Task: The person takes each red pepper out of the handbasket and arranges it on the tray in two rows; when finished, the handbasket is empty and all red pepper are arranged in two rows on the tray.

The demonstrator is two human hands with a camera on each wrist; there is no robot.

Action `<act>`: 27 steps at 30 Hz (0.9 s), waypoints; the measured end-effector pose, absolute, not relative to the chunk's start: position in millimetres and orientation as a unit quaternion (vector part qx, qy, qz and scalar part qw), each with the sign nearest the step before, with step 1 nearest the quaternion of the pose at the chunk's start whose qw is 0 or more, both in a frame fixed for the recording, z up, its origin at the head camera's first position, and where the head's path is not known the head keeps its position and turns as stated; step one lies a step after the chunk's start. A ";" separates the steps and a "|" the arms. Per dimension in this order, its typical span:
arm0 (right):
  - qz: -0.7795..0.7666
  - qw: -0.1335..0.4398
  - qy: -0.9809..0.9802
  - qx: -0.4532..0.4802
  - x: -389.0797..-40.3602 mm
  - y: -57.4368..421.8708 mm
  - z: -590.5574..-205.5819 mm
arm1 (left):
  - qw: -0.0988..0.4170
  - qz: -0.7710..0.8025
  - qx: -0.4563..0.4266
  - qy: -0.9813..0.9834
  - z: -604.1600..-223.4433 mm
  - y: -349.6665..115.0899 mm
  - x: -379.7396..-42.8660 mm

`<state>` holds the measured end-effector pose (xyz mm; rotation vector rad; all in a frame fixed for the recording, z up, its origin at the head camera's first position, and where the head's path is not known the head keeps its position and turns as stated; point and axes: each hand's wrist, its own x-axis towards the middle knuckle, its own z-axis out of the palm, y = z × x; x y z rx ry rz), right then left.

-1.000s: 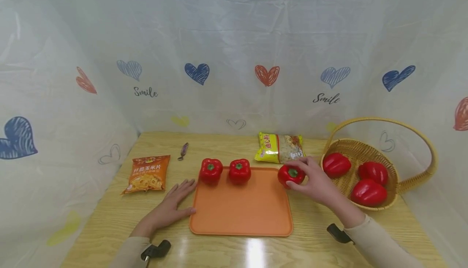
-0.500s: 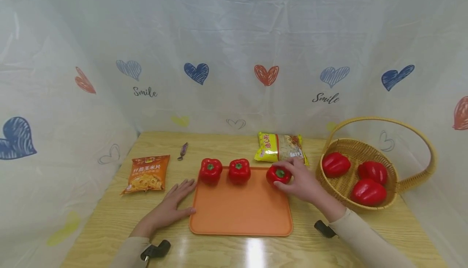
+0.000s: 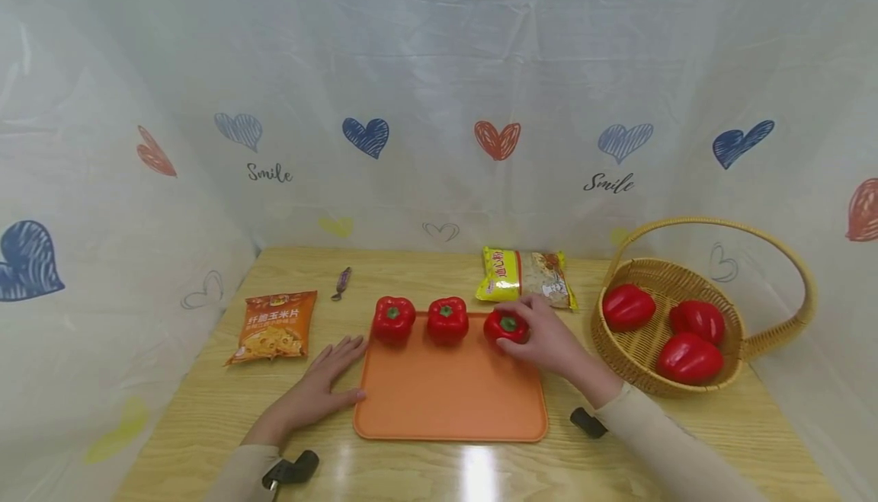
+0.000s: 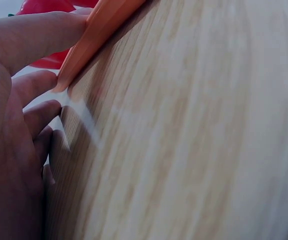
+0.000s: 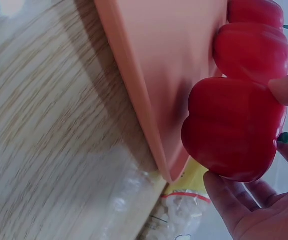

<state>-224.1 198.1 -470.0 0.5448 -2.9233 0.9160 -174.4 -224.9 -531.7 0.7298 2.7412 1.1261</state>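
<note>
My right hand grips a red bell pepper with a green stem, thumb on one side and fingers on the other, over the back right part of the orange tray. Two more red bell peppers, a left one and a middle one, stand upright along the tray's back edge. My left hand lies flat with its fingers spread at the tray's left edge; in the left wrist view its thumb touches the tray's rim.
A wicker basket with a tall handle stands at the right, holding several red peppers. Behind the tray lies a yellow food packet. To the left are an orange snack bag and a small purple-wrapped item.
My right hand has moved left with the bell pepper, from the tray's back right corner toward the middle pepper. The left hand has stayed at the tray's left edge.
</note>
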 end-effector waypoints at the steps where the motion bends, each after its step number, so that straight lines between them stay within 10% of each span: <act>1: 0.295 0.016 -0.939 0.175 -224.7 197.0 -470.7 | 0.044 0.369 0.238 0.897 -531.7 -225.0 -174.3; 27: 0.305 0.012 -0.935 0.183 -228.3 192.9 -476.3 | 0.049 0.375 0.239 0.895 -530.9 -224.5 -174.1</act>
